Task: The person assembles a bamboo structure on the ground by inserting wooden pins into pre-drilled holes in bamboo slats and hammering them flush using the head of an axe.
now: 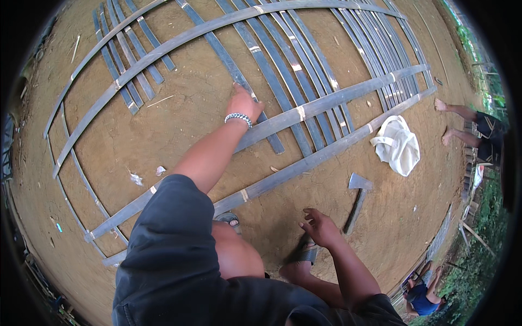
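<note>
My left hand (244,104), with a silver chain bracelet at the wrist, reaches forward and grips a dark, flat bamboo slat (218,53). This slat runs lengthwise across the long bamboo strips of a lattice laid on the ground. Under my forearm passes one long crosswise strip (348,96), with pale bands at intervals. Lower down, my right hand (322,228) hangs above my sandalled foot, fingers loosely bent and apart, holding nothing. A hatchet (357,205) with a dark handle lies on the dirt just right of it.
A white cloth bag (399,145) rests beside the lattice on the right. More slats (375,51) lie close together at the far right, and several shorter ones (122,60) at the far left. Another person's bare legs (462,122) show at the right edge; a further person (424,296) sits lower right.
</note>
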Tool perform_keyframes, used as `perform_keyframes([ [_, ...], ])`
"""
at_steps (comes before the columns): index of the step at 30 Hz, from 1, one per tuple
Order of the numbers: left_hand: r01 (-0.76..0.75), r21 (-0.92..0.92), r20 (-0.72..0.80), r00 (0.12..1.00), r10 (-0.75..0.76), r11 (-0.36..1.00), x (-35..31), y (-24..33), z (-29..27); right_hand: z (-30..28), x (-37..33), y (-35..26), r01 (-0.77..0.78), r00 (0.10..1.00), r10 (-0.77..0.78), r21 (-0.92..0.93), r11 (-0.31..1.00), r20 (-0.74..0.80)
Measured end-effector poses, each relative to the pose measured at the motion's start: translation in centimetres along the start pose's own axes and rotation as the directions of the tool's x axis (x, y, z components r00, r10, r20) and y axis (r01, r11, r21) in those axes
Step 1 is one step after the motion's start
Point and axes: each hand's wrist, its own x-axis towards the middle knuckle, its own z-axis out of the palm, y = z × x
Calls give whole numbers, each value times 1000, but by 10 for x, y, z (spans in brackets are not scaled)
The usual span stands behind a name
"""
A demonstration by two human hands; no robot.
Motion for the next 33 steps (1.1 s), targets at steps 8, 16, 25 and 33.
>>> perform_keyframes([
  [8, 21, -63, -106, 994, -27, 998, 12, 2, -15, 23, 40, 8, 12, 998, -9, 35, 999, -69],
  [16, -37, -70, -98, 995, 30, 997, 4, 10, 21, 54, 106, 34, -12, 926, 184, 461, 887, -329],
  [25, -60, -145, 99, 992, 74, 988, -19, -2, 20, 78, 135, 22, 90, 875, 331, 791, 605, -352],
  [33, 143, -547, 155, 986, -68, 825, 16, -11, 10, 87, 148, -1, 116, 771, 329, 628, 770, -545],
])
